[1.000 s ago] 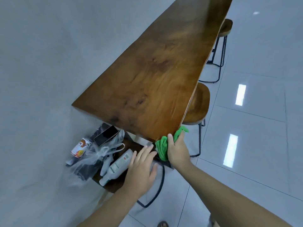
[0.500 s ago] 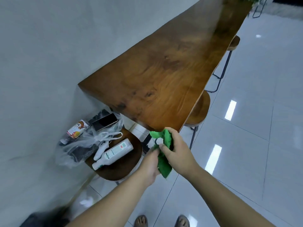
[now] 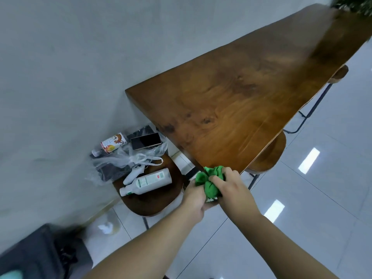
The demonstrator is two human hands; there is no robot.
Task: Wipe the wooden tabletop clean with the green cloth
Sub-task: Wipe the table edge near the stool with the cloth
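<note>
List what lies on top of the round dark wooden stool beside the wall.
A white plastic bottle lying flat, a clear plastic bag, a phone, a drink carton. The bag's contents are unclear.

tabletop far end cropped | cloth partly hidden | bottom-left blurred

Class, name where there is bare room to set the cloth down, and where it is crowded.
Free: the wooden tabletop, bare from its near corner beside both hands to the plant at its far end. Crowded: the stool beneath, loaded with a white bottle, plastic bag and phone.
</note>
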